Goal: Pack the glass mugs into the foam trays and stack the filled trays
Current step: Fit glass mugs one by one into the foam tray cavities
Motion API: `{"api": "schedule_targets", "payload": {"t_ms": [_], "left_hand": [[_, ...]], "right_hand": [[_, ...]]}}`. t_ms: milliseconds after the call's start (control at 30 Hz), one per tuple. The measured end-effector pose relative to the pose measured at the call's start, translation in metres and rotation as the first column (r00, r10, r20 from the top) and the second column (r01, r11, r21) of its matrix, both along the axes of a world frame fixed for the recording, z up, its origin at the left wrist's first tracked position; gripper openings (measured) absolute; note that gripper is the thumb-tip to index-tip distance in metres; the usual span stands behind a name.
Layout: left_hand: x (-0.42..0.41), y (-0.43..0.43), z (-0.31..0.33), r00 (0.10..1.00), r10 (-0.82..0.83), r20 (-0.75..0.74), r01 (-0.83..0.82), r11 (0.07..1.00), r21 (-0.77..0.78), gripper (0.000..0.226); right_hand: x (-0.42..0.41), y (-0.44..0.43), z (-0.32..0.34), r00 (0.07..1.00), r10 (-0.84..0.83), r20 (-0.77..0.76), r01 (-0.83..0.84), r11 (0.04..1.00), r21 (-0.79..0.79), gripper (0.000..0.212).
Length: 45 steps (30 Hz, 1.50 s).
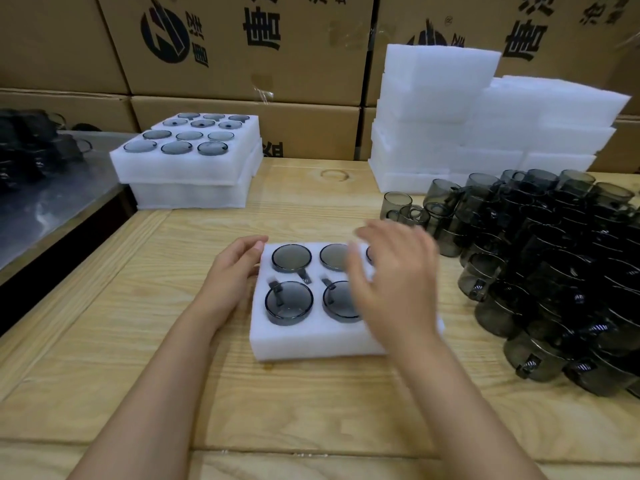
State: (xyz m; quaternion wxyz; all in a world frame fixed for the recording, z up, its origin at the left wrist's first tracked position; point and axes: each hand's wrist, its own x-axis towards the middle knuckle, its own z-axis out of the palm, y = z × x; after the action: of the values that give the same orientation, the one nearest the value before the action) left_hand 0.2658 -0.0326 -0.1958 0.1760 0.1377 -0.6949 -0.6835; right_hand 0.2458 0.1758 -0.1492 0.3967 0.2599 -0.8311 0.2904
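A white foam tray (311,336) lies in the middle of the wooden table with smoky grey glass mugs (291,258) set in its holes. My left hand (232,271) holds the tray's left edge, thumb on top. My right hand (391,278) hovers blurred above the tray's right half with fingers spread and holds nothing; it hides the holes beneath it. A big pile of loose glass mugs (554,265) covers the table's right side. At the back left stand stacked filled trays (187,168).
Stacks of white foam trays (450,116) rise at the back right. Cardboard boxes (242,46) form a wall behind the table. A metal-topped surface (52,202) with dark items adjoins the table's left edge.
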Motion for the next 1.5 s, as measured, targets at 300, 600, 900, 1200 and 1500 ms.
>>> {"api": "schedule_targets", "payload": {"t_ms": [300,600,900,1200,1500], "left_hand": [[0.012,0.059,0.035,0.896,-0.208,0.393,0.440,0.287,-0.851,0.072],[0.023,0.148,0.016,0.967,-0.048,0.249,0.239,-0.154,-0.959,0.087],[0.007,0.088,0.013,0.996,-0.061,0.071,0.062,-0.139,-0.988,0.052],[0.004,-0.009,0.013,0.998,0.056,0.016,0.016,0.002,-1.000,0.090],[-0.002,-0.099,0.012,0.982,0.190,-0.020,-0.013,-0.037,-0.999,0.090]], "right_hand": [[-0.036,0.057,-0.038,0.430,0.505,0.748,0.196,0.757,-0.624,0.026],[-0.042,0.055,-0.047,0.477,0.641,0.601,0.231,0.569,-0.790,0.021],[-0.032,0.038,-0.060,0.486,0.624,0.612,-0.131,0.745,-0.655,0.033],[-0.035,0.041,-0.069,0.541,0.500,0.676,-0.228,0.861,-0.454,0.036],[-0.034,0.043,-0.066,0.535,0.450,0.715,-0.229,0.892,-0.390,0.029]]}}
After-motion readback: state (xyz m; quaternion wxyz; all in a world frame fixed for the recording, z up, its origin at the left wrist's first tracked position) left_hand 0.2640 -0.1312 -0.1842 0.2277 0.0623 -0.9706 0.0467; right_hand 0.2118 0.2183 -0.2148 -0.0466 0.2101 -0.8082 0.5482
